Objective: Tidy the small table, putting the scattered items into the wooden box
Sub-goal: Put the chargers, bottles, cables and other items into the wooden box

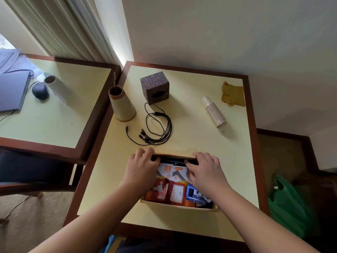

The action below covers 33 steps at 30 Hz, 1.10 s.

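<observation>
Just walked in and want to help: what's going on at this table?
A person has both hands in the open wooden box near the table's front edge. The left hand and right hand are pushing a flat black item against its far wall, above white and orange packets. A black tangled cable still lies outside.

I see soft daylight entering from about ten o'clock, past the curtain point(73, 28), with a bright strip on the wall point(218, 30) beside it. Shadows fall toward four o'clock: the cup stack point(213, 112) and vase point(121, 104) throw faint ones on the table point(209, 143). The floor at three o'clock lies dim. No harsh glare. Wide-angle distortion bends the table edges and stretches my forearms at six o'clock. Detail is slightly soft throughout.
</observation>
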{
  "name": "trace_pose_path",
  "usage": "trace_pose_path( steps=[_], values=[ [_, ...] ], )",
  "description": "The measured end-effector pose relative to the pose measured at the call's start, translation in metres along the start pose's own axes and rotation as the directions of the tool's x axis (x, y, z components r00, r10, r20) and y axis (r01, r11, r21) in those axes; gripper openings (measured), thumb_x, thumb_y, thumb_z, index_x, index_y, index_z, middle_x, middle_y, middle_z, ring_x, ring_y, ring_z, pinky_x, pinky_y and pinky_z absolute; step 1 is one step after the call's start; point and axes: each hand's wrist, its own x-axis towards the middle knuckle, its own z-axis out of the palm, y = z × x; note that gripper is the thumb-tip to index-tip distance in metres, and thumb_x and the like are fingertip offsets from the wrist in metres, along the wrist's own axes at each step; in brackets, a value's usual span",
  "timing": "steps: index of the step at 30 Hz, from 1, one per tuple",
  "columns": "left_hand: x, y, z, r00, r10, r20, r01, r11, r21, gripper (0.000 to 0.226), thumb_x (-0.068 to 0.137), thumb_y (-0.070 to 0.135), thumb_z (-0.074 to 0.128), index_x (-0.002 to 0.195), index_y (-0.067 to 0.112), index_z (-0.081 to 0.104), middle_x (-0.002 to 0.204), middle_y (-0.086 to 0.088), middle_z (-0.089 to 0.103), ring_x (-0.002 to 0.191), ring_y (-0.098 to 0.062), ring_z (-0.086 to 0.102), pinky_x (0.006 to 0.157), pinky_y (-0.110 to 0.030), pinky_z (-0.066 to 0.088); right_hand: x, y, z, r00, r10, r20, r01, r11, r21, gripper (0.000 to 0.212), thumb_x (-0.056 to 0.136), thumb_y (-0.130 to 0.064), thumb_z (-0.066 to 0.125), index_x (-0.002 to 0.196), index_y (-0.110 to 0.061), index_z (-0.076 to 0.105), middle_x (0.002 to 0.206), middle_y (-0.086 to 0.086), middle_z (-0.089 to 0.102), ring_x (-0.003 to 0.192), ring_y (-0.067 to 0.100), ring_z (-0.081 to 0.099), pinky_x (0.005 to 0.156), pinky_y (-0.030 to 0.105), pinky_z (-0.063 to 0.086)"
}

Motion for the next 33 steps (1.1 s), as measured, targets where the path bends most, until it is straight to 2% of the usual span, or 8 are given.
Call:
trace_pose_path(
  steps=[3,7,19,23,26,30,31,33],
  values=[
    [0.002,0.005,-0.001,0.999,0.002,0.036,-0.002,1.0,0.005,0.056,0.095,0.048,0.058,0.147,0.028,0.051,0.154,-0.007,0.034,0.138,-0.033,0.034,0.107,-0.048,0.038,0.003,-0.004,-0.004,1.0,0.008,0.025,-0.008,1.0,-0.001,0.037,0.098,-0.041,0.061,0.133,-0.032,0.069,0.141,0.007,0.056,0.131,0.028,0.049,0.108,0.048,0.039],
    [0.004,0.004,-0.003,0.998,0.012,0.055,-0.012,1.0,0.002,0.051,0.095,0.049,0.059,0.142,0.029,0.057,0.15,-0.004,0.036,0.135,-0.03,0.034,0.108,-0.045,0.037,0.004,-0.007,-0.007,0.998,0.015,0.055,-0.015,1.0,0.007,0.039,0.104,-0.041,0.05,0.14,-0.032,0.062,0.146,0.006,0.049,0.136,0.027,0.041,0.111,0.046,0.032],
    [0.012,-0.001,-0.006,0.997,0.012,0.07,-0.008,0.998,-0.054,0.037,0.094,0.054,0.059,0.123,0.033,0.069,0.135,0.002,0.046,0.124,-0.022,0.039,0.1,-0.04,0.041,0.015,-0.009,-0.026,0.98,0.026,0.197,-0.031,0.999,0.024,0.037,0.104,-0.044,0.048,0.136,-0.036,0.065,0.137,0.001,0.048,0.128,0.023,0.039,0.106,0.045,0.036],
    [0.015,-0.009,-0.009,0.996,0.039,0.077,-0.031,0.994,-0.108,0.036,0.097,0.055,0.053,0.123,0.038,0.071,0.144,0.005,0.045,0.133,-0.021,0.035,0.106,-0.042,0.04,0.018,-0.005,-0.034,0.978,-0.008,0.206,-0.002,0.999,0.05,0.037,0.102,-0.045,0.048,0.134,-0.037,0.067,0.139,0.0,0.048,0.132,0.021,0.039,0.111,0.047,0.031],
    [0.007,-0.013,-0.009,0.999,0.029,0.039,-0.02,0.979,-0.205,0.035,0.1,0.053,0.049,0.126,0.041,0.069,0.151,0.007,0.044,0.141,-0.021,0.033,0.113,-0.044,0.038,0.022,-0.003,-0.041,0.981,-0.042,0.191,0.007,0.984,0.18,0.035,0.102,-0.042,0.05,0.13,-0.038,0.07,0.134,-0.005,0.051,0.13,0.016,0.042,0.112,0.045,0.032],
    [-0.008,-0.012,0.005,0.988,-0.058,-0.142,0.009,0.947,-0.32,0.025,0.098,0.047,0.055,0.106,0.034,0.075,0.145,0.002,0.052,0.136,-0.026,0.043,0.107,-0.045,0.046,0.035,0.001,-0.051,0.987,-0.051,0.155,-0.026,0.889,0.457,0.022,0.095,-0.025,0.057,0.098,-0.03,0.079,0.108,-0.009,0.061,0.106,0.012,0.053,0.099,0.043,0.047],
    [-0.01,-0.01,0.009,0.977,-0.091,-0.191,0.019,0.937,-0.349,0.025,0.097,0.047,0.057,0.108,0.032,0.073,0.145,0.0,0.053,0.134,-0.027,0.045,0.105,-0.046,0.047,0.039,0.002,-0.054,0.989,-0.032,0.146,-0.045,0.869,0.493,0.022,0.094,-0.021,0.058,0.093,-0.028,0.079,0.104,-0.008,0.063,0.103,0.013,0.055,0.096,0.042,0.05],
    [-0.012,-0.005,0.018,0.962,-0.148,-0.231,0.039,0.907,-0.419,0.036,0.095,0.048,0.06,0.126,0.03,0.063,0.149,-0.001,0.049,0.136,-0.028,0.045,0.108,-0.048,0.045,0.05,0.003,-0.058,0.992,0.011,0.124,-0.075,0.845,0.529,0.022,0.093,-0.017,0.058,0.09,-0.026,0.078,0.1,-0.007,0.065,0.098,0.013,0.059,0.092,0.039,0.052]
  ],
)
